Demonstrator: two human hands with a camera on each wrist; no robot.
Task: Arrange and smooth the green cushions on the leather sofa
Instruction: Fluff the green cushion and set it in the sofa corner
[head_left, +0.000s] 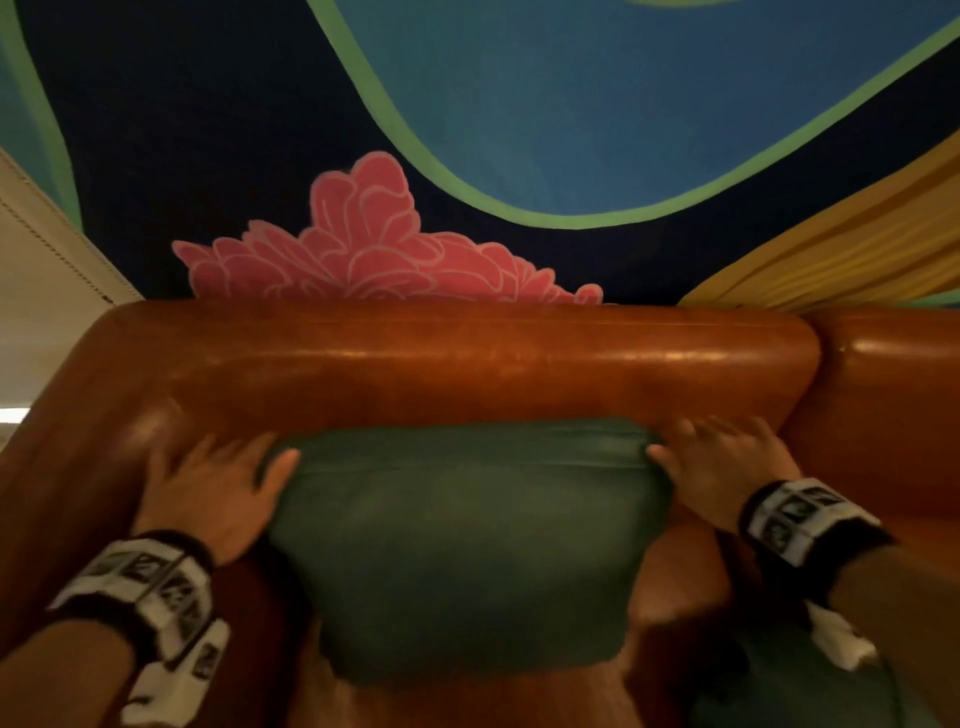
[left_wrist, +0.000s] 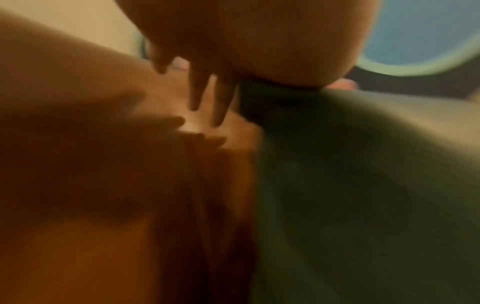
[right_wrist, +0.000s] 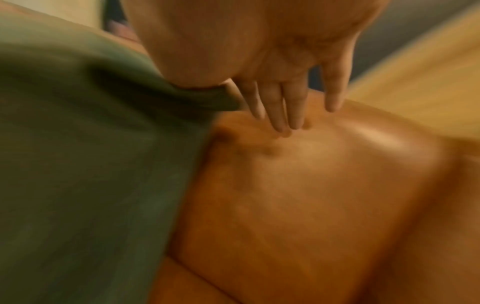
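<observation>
A green cushion (head_left: 457, 545) stands upright against the backrest of the brown leather sofa (head_left: 467, 358). My left hand (head_left: 218, 483) is at the cushion's upper left corner, thumb on its front, fingers spread straight on the leather. My right hand (head_left: 717, 457) mirrors it at the upper right corner. In the blurred left wrist view the left hand (left_wrist: 233, 51) points straight fingers down between the sofa (left_wrist: 78, 205) and the cushion (left_wrist: 363, 185). In the right wrist view the right hand (right_wrist: 259, 61) presses its thumb side into the cushion (right_wrist: 78, 164), fingertips touching the sofa (right_wrist: 311, 195).
A second dark green shape (head_left: 769, 686), perhaps another cushion, lies low at the right under my forearm. Behind the sofa is a painted wall with a pink flower (head_left: 363, 244). A yellow drape (head_left: 841, 244) hangs at the right, and the sofa's left arm (head_left: 67, 467) rises beside me.
</observation>
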